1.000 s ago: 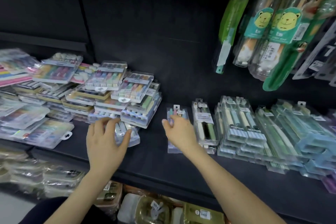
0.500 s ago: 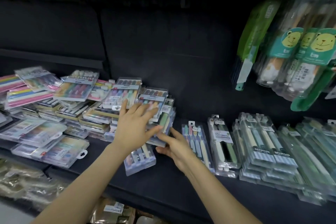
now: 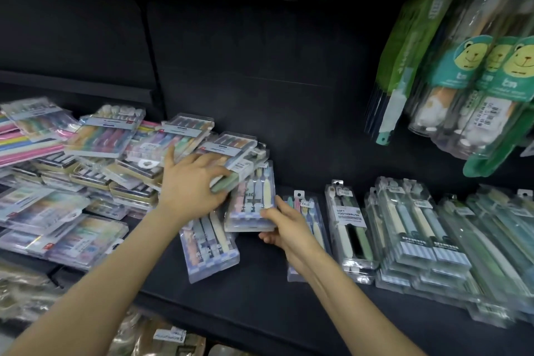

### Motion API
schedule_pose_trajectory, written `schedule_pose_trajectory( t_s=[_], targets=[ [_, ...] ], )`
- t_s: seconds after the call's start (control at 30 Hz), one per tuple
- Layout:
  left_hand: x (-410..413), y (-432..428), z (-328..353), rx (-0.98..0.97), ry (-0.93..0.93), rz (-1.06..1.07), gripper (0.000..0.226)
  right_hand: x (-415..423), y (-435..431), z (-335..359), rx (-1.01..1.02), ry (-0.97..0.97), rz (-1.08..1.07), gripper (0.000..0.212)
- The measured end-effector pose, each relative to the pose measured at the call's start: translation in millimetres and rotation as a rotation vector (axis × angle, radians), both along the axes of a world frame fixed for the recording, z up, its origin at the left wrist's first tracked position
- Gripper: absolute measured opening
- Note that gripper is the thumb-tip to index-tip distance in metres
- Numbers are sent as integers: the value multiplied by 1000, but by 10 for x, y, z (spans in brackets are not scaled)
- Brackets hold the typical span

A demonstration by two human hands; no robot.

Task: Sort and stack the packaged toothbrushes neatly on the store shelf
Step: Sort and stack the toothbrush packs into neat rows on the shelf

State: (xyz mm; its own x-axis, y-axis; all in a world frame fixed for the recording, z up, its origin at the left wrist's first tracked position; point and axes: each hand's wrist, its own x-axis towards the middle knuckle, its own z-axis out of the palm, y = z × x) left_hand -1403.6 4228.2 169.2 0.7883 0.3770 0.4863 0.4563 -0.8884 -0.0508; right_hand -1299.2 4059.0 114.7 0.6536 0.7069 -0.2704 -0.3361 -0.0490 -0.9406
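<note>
Two grips, left hand (image 3: 189,182) fingers curled round stacked packs (image 3: 234,150), right hand (image 3: 286,225) fingers pinching pastel pack (image 3: 254,196)

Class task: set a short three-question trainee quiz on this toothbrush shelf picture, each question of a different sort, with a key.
1. True or false: the right hand grips the near end of a clear plastic pack of pastel toothbrushes.
2. The hanging clear packs with teal labels show: A a yellow bear face; B a red fish; C a blue car.
3. Fill in: the white label on the clear pack of cream and green toothbrushes on the black shelf reads "SOFT ____".
Key: 1 true; 2 A; 3 TOOTHBRUSH.
</note>
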Motion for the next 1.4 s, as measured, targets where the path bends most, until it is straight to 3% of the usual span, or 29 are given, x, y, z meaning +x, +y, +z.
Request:
schedule_pose_trajectory(
  t_s=[0.37, 0.53, 0.7, 0.8, 0.93, 1.0, 1.13, 1.3, 1.4],
  targets=[
    [-121, 142, -5, -18, 11, 24, 33, 77, -442, 29, -89, -69, -53, 61],
    [-175, 99, -8, -34, 76, 29, 47, 70, -681, 102, -56, -40, -81, 57],
    [-219, -226, 8, -76, -150, -34, 59, -4, -876, 192, 41, -20, -31, 43],
    [-225, -641, 2, -494, -310, -55, 44, -86, -1002, 239, 116, 5, 10, 38],
    [-177, -1058, -58, -1580, -307, -113, 47, -239, -1154, 254, 221, 68, 51, 53],
    [-154, -1195, -80, -1943, -428, -205, 34, -308, -1226, 249, 233, 71, 79, 64],
    [-147, -1351, -190, -1991, -636, -233, 20, -383, -1362, 220, 181, 47, 115, 61],
    [-249, -1425, -275, -1881, -657, -145, 13, -385, -1547, 243, 89, 48, 2, 55],
    [-377, -1322, -290, -1679, -639, -32, 13, -345, -1656, 325, 43, -45, -171, 50]
  ],
)
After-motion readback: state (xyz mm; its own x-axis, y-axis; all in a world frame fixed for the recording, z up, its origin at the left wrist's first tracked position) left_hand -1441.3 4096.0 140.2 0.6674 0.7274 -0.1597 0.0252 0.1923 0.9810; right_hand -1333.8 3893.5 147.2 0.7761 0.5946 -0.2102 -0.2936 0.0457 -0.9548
